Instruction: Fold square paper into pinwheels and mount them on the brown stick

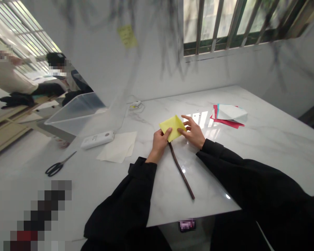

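Note:
A folded piece of yellow paper (170,124) is held up between my two hands, above the white marble-patterned table (267,153). My left hand (161,141) pinches its left lower edge with the thumb on top. At the right corner, my right hand (193,133) grips the paper between thumb and fingers. Below the paper a thin dark brown stick (182,172) lies slanting toward the front edge; its far end is hidden by the paper and my left hand.
Left of my hands lie cream paper sheets (117,148), a white power strip (98,140) and black-handled scissors (58,168). Red, blue and white papers (229,114) are stacked at the back right. A clear plastic bin (70,113) stands at left, with people beyond it.

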### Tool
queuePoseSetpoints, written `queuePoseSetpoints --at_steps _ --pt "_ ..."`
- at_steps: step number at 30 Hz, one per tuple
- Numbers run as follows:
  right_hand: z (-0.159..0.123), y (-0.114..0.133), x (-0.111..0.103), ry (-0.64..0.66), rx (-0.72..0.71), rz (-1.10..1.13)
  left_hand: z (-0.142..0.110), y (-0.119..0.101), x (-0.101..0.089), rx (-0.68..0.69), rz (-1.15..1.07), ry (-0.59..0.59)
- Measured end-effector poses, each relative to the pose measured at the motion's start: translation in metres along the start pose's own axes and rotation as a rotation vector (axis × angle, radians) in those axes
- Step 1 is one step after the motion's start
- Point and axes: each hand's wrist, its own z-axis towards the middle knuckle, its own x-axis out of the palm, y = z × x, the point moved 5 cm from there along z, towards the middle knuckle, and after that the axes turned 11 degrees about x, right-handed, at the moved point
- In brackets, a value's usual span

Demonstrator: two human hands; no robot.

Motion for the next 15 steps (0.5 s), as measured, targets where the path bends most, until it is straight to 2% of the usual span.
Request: queuePoseSetpoints --at_steps 6,10,12,15 --pt "0.005 -0.005 -0.016 -0.197 0.058 -0.071 -0.001 -0.002 0.000 0.014 0.061 0.015" --pt "0.007 -0.008 -0.020 -0.232 0.069 -0.103 -0.002 -0.003 0.001 0.015 0.090 0.032" --pt "0.007 -0.006 -0.019 -0.232 0.044 -0.142 -0.002 -0.003 0.002 0.022 0.113 0.048" --pt "0.004 0.004 -0.019 -0.275 -0.078 -0.211 -0.003 -0.005 0.003 0.031 0.141 0.065"
